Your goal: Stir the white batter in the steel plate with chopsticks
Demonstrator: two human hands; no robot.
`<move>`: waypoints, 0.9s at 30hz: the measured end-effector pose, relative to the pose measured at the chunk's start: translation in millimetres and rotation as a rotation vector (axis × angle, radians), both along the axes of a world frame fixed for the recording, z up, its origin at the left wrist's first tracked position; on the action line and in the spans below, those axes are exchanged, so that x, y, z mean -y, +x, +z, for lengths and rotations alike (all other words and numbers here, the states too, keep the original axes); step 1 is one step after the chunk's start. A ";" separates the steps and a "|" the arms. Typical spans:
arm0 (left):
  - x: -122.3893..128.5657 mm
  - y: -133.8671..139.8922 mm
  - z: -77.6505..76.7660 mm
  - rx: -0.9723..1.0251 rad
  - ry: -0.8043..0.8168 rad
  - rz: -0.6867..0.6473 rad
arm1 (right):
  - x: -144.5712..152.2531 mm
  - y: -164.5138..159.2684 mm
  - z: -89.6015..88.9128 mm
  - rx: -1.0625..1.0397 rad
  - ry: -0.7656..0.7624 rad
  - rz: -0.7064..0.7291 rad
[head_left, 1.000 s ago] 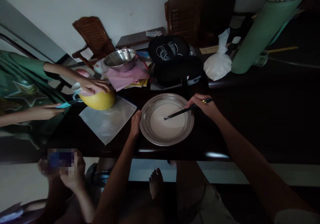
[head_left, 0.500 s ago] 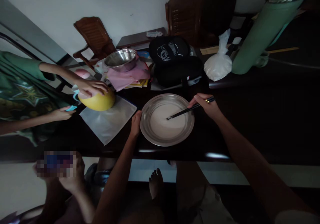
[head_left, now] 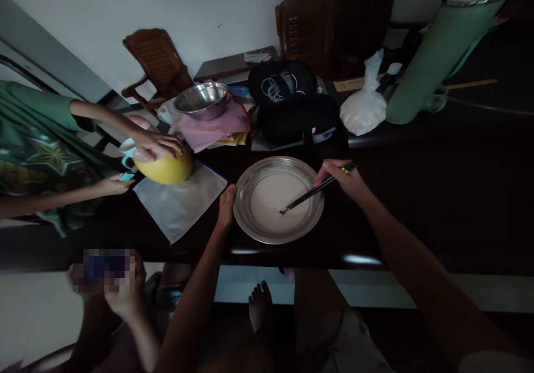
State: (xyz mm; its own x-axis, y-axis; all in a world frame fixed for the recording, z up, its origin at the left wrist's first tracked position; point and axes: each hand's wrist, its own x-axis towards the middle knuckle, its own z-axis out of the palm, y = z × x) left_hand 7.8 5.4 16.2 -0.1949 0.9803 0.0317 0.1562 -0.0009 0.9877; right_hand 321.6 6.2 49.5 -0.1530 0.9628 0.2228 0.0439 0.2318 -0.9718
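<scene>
Fingers of your right hand (head_left: 340,174) bent and pinched around black chopsticks (head_left: 306,196), gripped near the upper end; no open gap to note. Chopsticks slant down leftward over the near right rim of a metal basin (head_left: 278,239), lower ends close together at the surface of a pale liquid (head_left: 265,199). Whitish residue on the tips. Depth of dip: cannot tell.

Your left hand (head_left: 226,206) against the basin's left side, touching at the rim. Most of its fingers are hidden or too dark; cannot tell how far they curl.

Basin sits between your hands on the dark table (head_left: 417,212), near its front edge.

Progress, judged only: liquid is in, chopsticks are at it, so stirring looks under way. Surface reads even, but whether it is mixed through, and how much stirring is left, cannot be told in this light.

Nearby: bag of white stuff (head_left: 364,112), gathered at its top, standing beyond the basin to the right, beside a green flask (head_left: 434,67). On your left, a co-worker's hand (head_left: 156,144) lies on a yellow fruit (head_left: 167,168).
</scene>
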 end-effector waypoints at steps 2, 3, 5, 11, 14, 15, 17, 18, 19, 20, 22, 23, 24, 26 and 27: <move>0.0 -0.4 -0.8 0.010 -0.010 -0.002 | 1.1 -2.4 -1.0 0.070 0.029 0.058; 0.1 -0.5 -1.2 0.013 -0.016 -0.003 | 1.2 -3.1 -1.3 0.107 0.050 0.065; 0.4 -0.9 -1.8 0.016 -0.018 -0.007 | 0.5 -2.8 -1.4 0.148 0.079 0.022; 0.4 -0.8 -1.0 0.019 -0.020 0.011 | -1.5 0.7 -0.7 -0.024 0.008 -0.085; 0.1 -0.4 -0.5 0.025 -0.034 0.019 | -0.3 -2.3 -2.4 -0.012 -0.012 0.035; 0.1 -0.2 -0.5 0.032 -0.038 0.017 | -0.1 -3.1 -2.8 0.009 -0.005 0.063; 0.1 -0.1 -0.6 0.044 -0.041 0.014 | -0.5 -3.4 -3.1 0.047 0.018 0.054; 0.2 -0.1 -0.7 0.049 -0.038 0.012 | -1.0 -2.8 -2.8 0.054 0.024 0.024; 0.2 -0.3 -1.0 0.051 -0.033 0.011 | -1.6 -1.8 -2.4 0.047 0.023 -0.015; 0.2 -0.6 -1.3 0.050 -0.028 0.012 | -2.2 -0.8 -1.8 0.029 0.016 -0.054; 0.0 -1.5 -2.3 0.044 -0.025 0.013 | -2.7 0.6 -1.1 -0.020 -0.003 -0.092; -0.1 -2.0 -2.8 0.042 -0.026 0.011 | -2.6 0.6 -1.1 -0.035 -0.009 -0.083; -0.2 -2.4 -3.2 0.039 -0.028 0.008 | -2.3 0.2 -1.4 -0.040 -0.013 -0.058; -0.4 -2.7 -3.5 0.034 -0.028 0.010 | -1.4 -1.8 -2.6 -0.020 -0.018 0.018; -0.5 -2.6 -3.3 0.032 -0.027 0.011 | -1.0 -2.8 -3.3 0.003 -0.013 0.048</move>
